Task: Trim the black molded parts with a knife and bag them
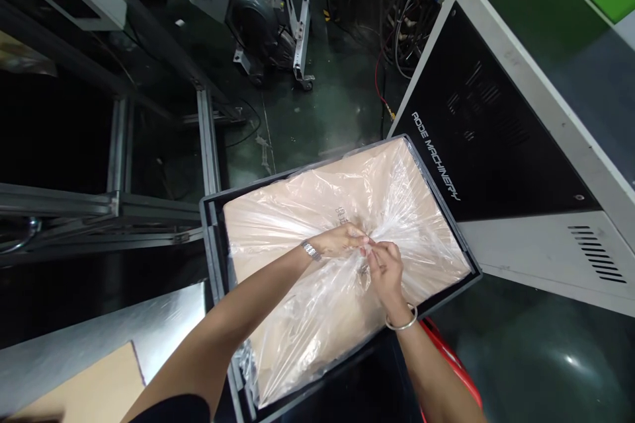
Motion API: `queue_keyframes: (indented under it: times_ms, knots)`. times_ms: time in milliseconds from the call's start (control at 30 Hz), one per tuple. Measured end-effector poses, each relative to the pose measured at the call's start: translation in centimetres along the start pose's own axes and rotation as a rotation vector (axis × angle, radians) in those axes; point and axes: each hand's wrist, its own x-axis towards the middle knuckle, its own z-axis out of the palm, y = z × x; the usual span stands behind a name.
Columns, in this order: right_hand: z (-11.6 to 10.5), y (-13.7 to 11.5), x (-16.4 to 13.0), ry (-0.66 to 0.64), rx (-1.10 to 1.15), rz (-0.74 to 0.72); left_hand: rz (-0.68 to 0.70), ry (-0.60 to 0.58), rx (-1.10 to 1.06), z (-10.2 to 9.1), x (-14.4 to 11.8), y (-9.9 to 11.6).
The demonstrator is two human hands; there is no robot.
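Note:
A dark grey plastic crate (211, 238) sits in front of me, filled by a flat brown cardboard sheet (278, 225) under a clear plastic bag (317, 317). My left hand (342, 239), with a metal watch at the wrist, pinches the gathered plastic at the middle of the crate. My right hand (384, 271), with a silver bangle, grips the same bunch of plastic from the right. Both sets of fingertips meet at the twist of film.
A white and black machine cabinet (520, 145) stands right of the crate. A metal frame (208, 139) and a motor (258, 13) lie on the dark floor beyond. A metal sheet with cardboard (99, 370) is at lower left; something red (451, 360) shows under my right arm.

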Motion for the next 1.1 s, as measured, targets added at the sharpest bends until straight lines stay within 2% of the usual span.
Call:
queue_keyframes:
  times_ms: [167, 300, 500, 700, 900, 1100]
  knots:
    - [0.8, -0.3, -1.4, -0.041, 0.073, -0.028, 0.001, 0.04, -0.063, -0.1, -0.1, -0.5]
    - [1.2, 0.8, -0.1, -0.041, 0.192, 0.103, 0.008, 0.041, -0.059, 0.2, -0.3, -0.8]
    - [0.8, 2.5, 2.3, -0.361, 0.417, 0.285, 0.029, -0.047, 0.097, 0.3, -0.7, 0.3]
    - [0.4, 2.8, 2.8, -0.551, 0.502, 0.376, 0.109, -0.108, 0.488, -0.1, -0.1, 1.7]
    - [0.8, 3.1, 2.6, -0.543, 0.524, 0.416, 0.316, 0.01, 0.93, 1.3, -0.3, 1.9]
    - [-0.4, 2.6, 2.9, -0.505, 0.57, 0.432, 0.576, 0.217, 1.113, 2.1, -1.4, -1.1]
